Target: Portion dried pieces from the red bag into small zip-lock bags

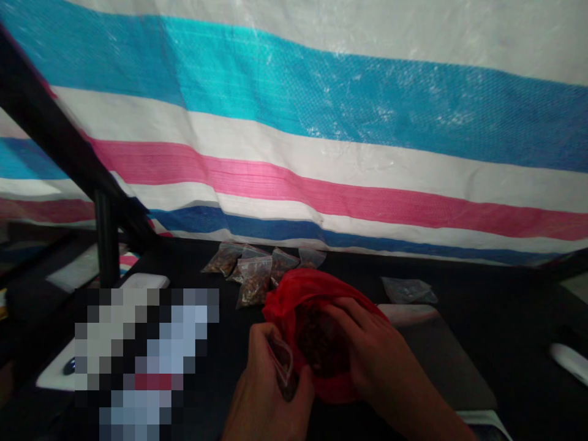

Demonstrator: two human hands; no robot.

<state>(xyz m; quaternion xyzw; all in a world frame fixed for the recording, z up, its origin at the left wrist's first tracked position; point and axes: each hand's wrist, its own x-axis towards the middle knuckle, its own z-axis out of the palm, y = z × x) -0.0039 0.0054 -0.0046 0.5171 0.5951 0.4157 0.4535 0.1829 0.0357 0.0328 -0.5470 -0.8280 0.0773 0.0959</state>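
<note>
My left hand (pixel 271 386) is closed around a small clear zip bag (pixel 285 360), whose mouth points up and gapes a little. Something dark sits low inside it. Right beside it lies a red plastic bag (pixel 294 291) with its mouth wide, showing many small dark pieces (pixel 321 343) too dim to identify. My right hand (pixel 372 349) reaches over the rim into the red bag, fingers extended and apart over those pieces. Its thumb is mostly hidden. Several filled zip bags, one of them upright in front (pixel 254 283), stand behind the red bag with brownish bits inside.
A flat clear bag (pixel 408 290) lies at the back right, behind a grey flat panel (pixel 441 349). A white object (pixel 569 361) is at the right edge. White items (pixel 55 373), partly pixelated, lie left on the black tabletop (pixel 206 380). A striped sheet (pixel 321 147) hangs behind; a black frame (pixel 106 239) stands left.
</note>
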